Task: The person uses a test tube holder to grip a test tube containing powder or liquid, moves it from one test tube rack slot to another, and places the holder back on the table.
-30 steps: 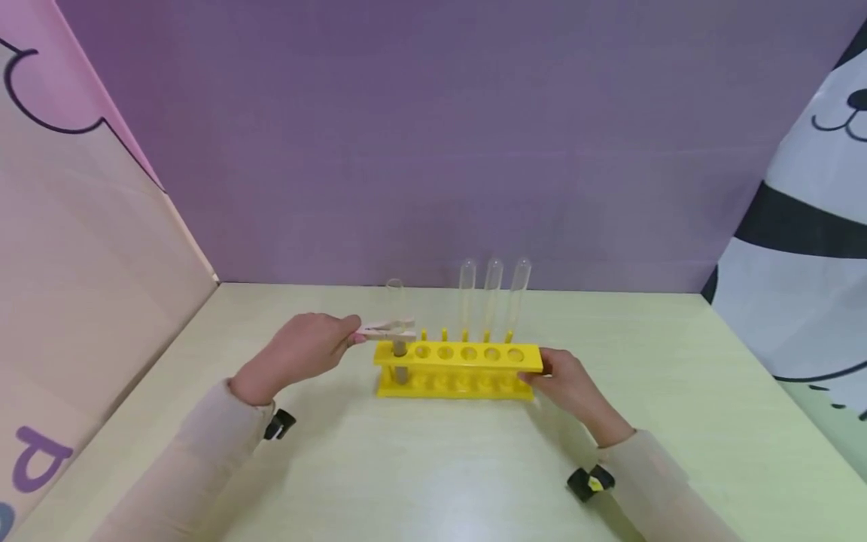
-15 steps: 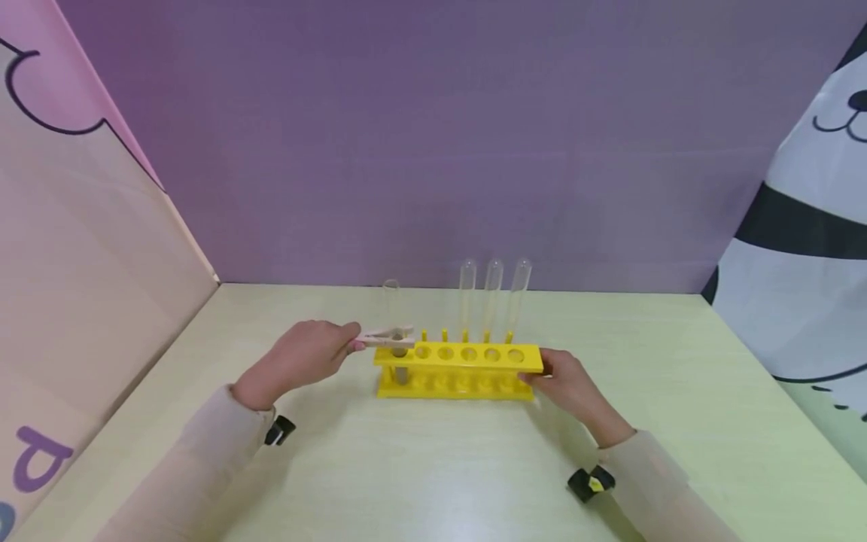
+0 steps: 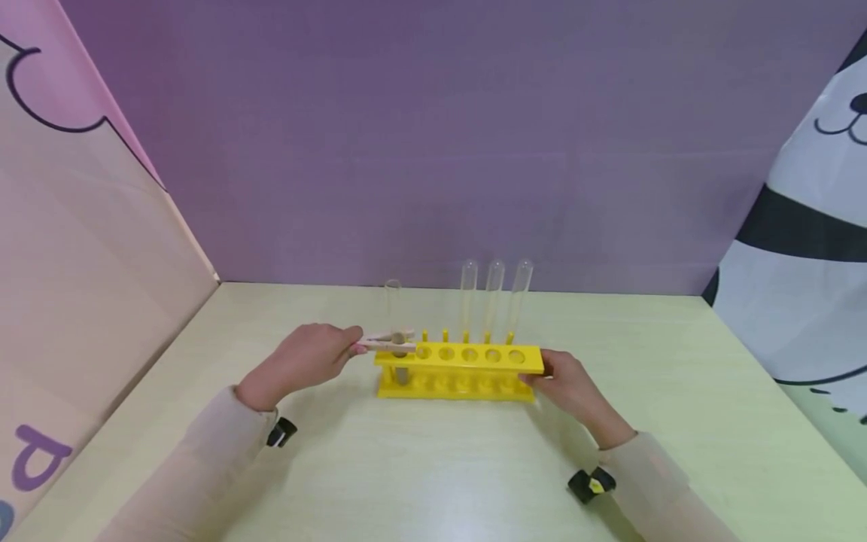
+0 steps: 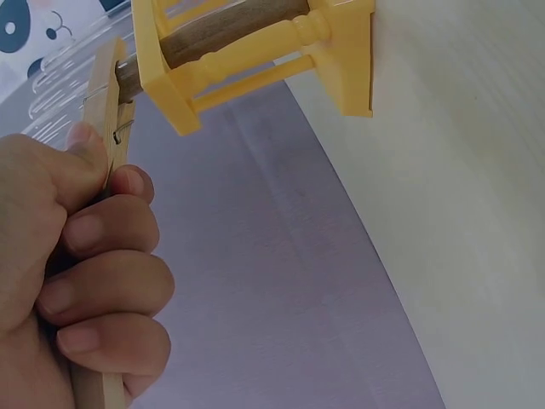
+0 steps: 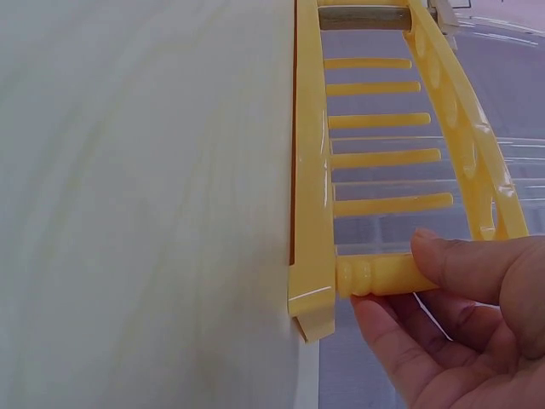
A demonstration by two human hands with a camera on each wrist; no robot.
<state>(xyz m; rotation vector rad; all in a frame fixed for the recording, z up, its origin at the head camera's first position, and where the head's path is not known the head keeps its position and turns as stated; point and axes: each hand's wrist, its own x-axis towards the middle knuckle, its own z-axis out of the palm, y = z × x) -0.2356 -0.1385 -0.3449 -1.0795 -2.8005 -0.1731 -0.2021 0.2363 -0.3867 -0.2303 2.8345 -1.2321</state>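
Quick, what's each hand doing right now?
Left hand: closed, holding the wooden clamp.
Right hand: closed, holding the yellow rack by its end post.

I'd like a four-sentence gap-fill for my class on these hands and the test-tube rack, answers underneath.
1. The left hand grips a clamp made of ____.
2. The right hand grips an end post of the rack, which is coloured ____.
3. Upside down on the pegs stand ____ test tubes.
4. The tube with the dark lower part is nearest the ____ hand.

Missing words: wood; yellow; three; left.
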